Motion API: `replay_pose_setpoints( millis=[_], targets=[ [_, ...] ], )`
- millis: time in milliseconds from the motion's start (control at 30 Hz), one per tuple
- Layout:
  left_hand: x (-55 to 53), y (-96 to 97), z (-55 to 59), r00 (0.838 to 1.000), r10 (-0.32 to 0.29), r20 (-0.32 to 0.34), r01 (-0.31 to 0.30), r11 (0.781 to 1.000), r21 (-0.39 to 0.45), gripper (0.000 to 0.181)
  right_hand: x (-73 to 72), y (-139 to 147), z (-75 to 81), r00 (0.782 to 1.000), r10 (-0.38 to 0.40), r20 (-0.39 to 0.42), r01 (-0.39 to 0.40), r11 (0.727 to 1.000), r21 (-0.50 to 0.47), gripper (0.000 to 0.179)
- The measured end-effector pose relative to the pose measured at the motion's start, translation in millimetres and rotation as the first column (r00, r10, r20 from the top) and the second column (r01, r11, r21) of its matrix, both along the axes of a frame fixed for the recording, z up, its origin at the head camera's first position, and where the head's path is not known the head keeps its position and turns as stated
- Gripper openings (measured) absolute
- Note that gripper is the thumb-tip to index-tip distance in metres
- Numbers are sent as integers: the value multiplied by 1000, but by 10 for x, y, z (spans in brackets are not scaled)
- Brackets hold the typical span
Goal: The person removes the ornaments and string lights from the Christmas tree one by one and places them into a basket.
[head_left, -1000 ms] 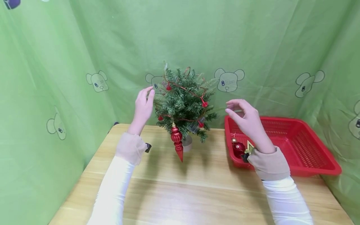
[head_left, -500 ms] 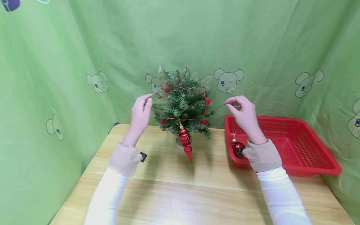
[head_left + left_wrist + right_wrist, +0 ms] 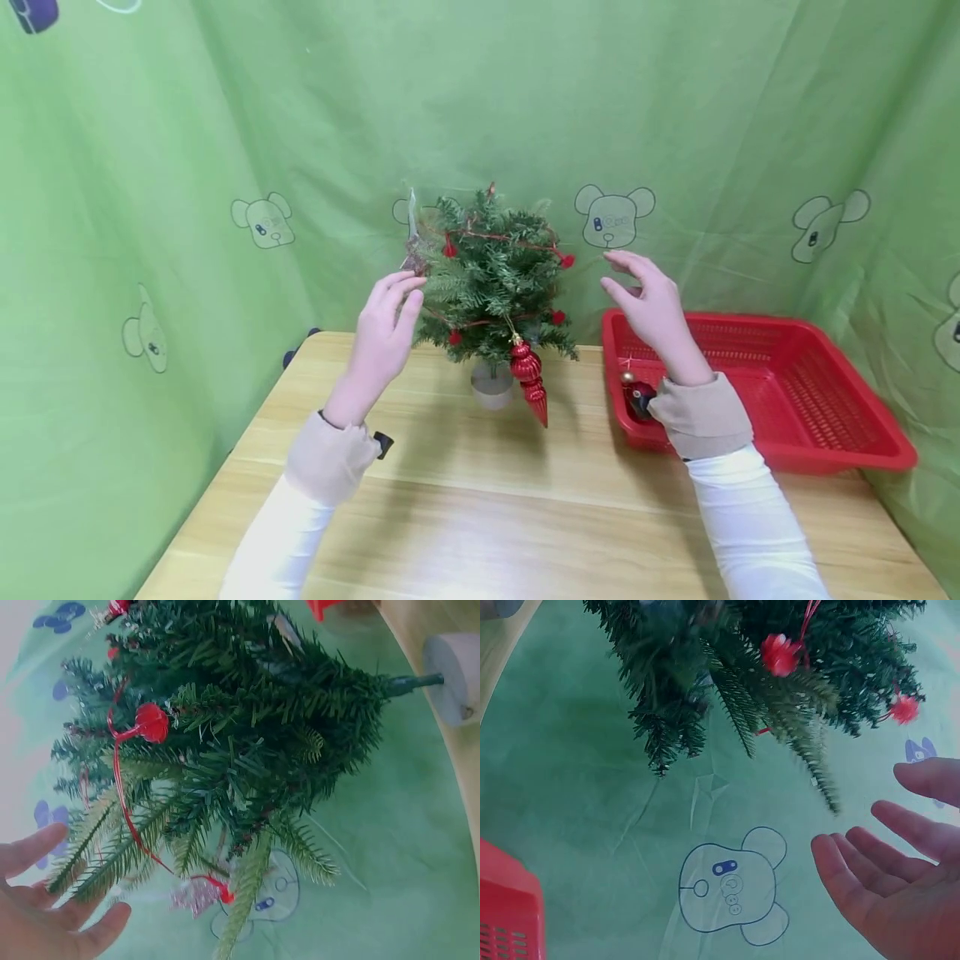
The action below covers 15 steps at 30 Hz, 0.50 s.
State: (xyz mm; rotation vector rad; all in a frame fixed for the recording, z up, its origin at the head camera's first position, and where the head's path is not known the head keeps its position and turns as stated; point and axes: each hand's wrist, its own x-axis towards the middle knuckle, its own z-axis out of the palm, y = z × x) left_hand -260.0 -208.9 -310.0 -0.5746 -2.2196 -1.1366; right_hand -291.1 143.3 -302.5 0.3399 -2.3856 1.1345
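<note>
A small artificial Christmas tree [image 3: 498, 287] stands upright on a pale round base [image 3: 492, 387] between the hands. A red garland [image 3: 480, 322] with red tufts winds round it. From its lower front hangs a shiny red drop-shaped ornament [image 3: 529, 382]. At the tree's left side is the left hand [image 3: 385, 329], fingers loosely spread; in the left wrist view, branch tips [image 3: 90, 862] overlap its fingers. On the right, the right hand [image 3: 651, 302] is held in the air with relaxed, parted fingers, a short gap from the nearest branch [image 3: 821, 780]. A glittery pinkish ornament [image 3: 196, 897] shows among the left branches.
A red plastic basket [image 3: 840, 454] sits at the right of the wooden table [image 3: 480, 517], partly behind the right forearm. In it lie a dark red ball [image 3: 640, 396] and a small gold ball [image 3: 627, 377]. A green curtain [image 3: 480, 92] closes off the back and sides.
The tree has turned, its front swinging right, and the red drop-shaped ornament has shifted right with it. The right hand's fingertips have parted. The left hand has dropped slightly.
</note>
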Motion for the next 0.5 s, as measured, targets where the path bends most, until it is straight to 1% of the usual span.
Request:
replay_pose_setpoints(
  millis=[67,167,267,367,500],
  targets=[
    [56,25,-10,1000,8,0,-8,1000,-19,40,28,-15,8,1000,1,6,-1,1000,-16,42],
    [134,58,-21,1000,10,-5,-10,999,-40,39,75,-47,11,1000,4,-8,-4,999,-39,39],
    [201,90,-19,1000,0,-12,-1,998,-56,38,136,-90,14,999,24,-26,-24,999,-31,33],
    [254,121,-15,999,-12,-33,10,997,-73,36,198,-140,16,997,73,-38,-73,997,1,28],
    [324,171,-9,997,-42,-64,36,995,-92,36,277,-193,21,987,157,-47,-154,987,54,21]
  ],
)
